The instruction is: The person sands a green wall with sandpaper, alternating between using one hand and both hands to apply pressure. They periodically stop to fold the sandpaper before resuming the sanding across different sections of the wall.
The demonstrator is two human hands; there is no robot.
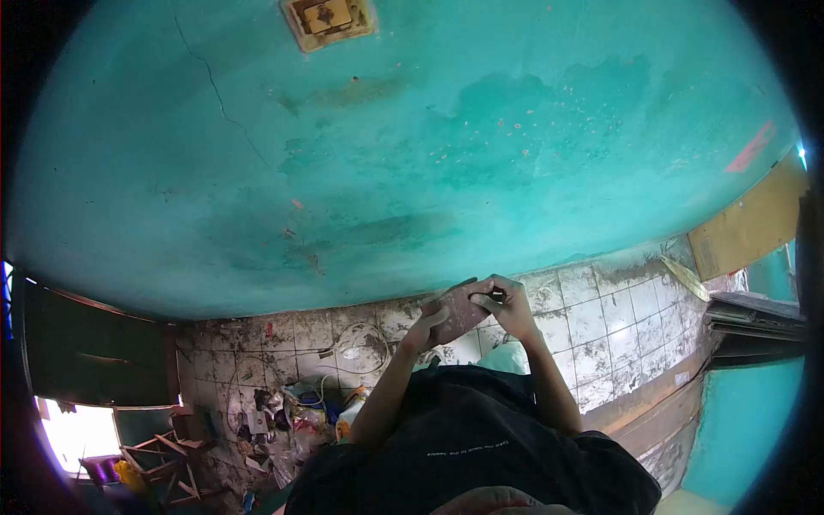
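Note:
A dusty reddish-brown sheet of sandpaper [459, 314] is held between my two hands in front of my body. My left hand [422, 331] grips its left side, thumb lying on the near face. At the upper right corner my right hand [510, 307] pinches the sheet between thumb and fingers. Beyond the hands rises a turquoise wall [360, 189] with darker patches, scuffs and small chipped spots. The back of the sheet and some fingertips are hidden.
Dirty white floor tiles [601, 305] run along the wall's foot. A pale cable [378, 365] loops on the floor near a litter pile [292, 421]. Broken wooden furniture [167, 459] lies lower left. Dark stacked panels [755, 322] jut out at right. A switch plate [329, 15] sits high up.

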